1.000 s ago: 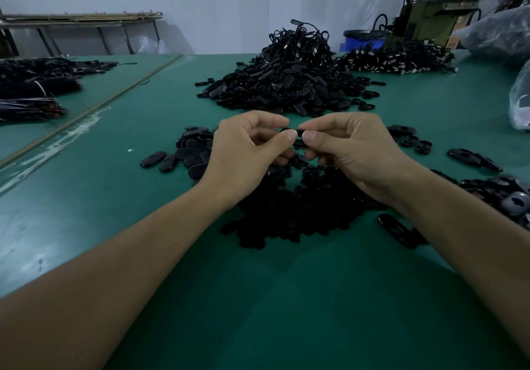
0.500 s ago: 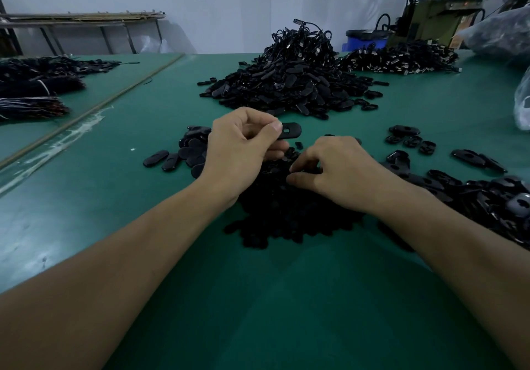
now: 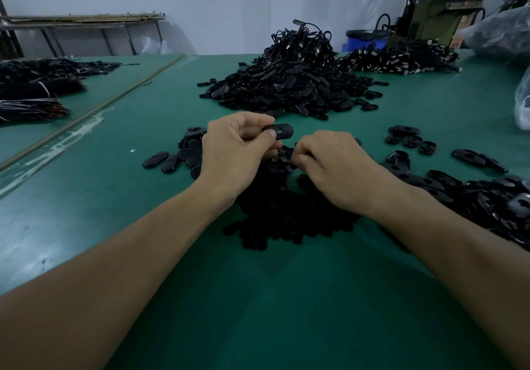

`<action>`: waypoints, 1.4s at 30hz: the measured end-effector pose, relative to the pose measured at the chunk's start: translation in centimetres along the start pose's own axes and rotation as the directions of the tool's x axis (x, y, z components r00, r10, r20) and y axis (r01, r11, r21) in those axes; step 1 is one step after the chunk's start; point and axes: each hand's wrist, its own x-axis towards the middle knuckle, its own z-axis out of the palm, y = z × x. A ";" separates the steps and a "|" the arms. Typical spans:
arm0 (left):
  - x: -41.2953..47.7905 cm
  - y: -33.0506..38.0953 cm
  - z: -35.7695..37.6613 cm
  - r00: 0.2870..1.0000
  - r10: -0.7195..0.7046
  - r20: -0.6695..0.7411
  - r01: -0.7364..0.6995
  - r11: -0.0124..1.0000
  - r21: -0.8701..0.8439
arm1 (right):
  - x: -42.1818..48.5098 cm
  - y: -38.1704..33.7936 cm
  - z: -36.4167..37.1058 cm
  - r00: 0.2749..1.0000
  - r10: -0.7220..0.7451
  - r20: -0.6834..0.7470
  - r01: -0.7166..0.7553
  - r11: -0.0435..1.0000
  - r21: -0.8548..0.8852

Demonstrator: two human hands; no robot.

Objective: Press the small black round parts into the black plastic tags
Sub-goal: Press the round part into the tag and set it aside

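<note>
Containers first: one blue tub (image 3: pixel 365 41) stands at the far edge of the green bench (image 3: pixel 258 312). It is dark on top and its contents are not readable from here. There are two clear plastic bags on the right. The big bag (image 3: pixel 499 32) up in the corner shows dark pieces through its skin, while the smaller bag (image 3: pixel 522 102) at the frame edge is too cut off to tell what it carries.

Now the action: the left hand (image 3: pixel 238 151) is up off the bench, thumb and forefinger pinching one black tag (image 3: pixel 282 132) by its end. The tag lies level and pokes out to the right. The right hand (image 3: pixel 335 166) is down on the mound of small round parts (image 3: pixel 286 217), fingers curled under, tips hidden; whether it has one, I cannot tell.

Count it up: two hands, one tag held, one mound of round parts directly beneath them. Loose tags (image 3: pixel 487 200) are banked along the right, and a smaller cluster (image 3: pixel 183 151) sits just left of the left hand. Two heaps rise at the back, the corded heap (image 3: pixel 289 82) and the far heap (image 3: pixel 401 59), both far too many to count.
</note>
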 end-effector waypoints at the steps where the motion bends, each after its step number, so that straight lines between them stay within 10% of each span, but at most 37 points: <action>1: 0.1 -0.1 0.0 1.000 -0.007 -0.008 0.007 1.000 0.008 | -0.1 0.0 -0.1 1.000 0.006 -0.024 -0.006 1.000 0.027; 30: -0.3 0.0 0.0 0.997 0.061 0.053 -0.070 0.980 0.188 | -0.6 -0.1 -0.9 0.970 0.068 -0.232 0.007 0.952 0.306; 42: -1.0 0.7 0.6 0.982 0.012 0.187 -0.003 0.999 -0.047 | -0.6 -0.1 -0.9 0.928 0.218 -0.302 -0.054 0.880 0.472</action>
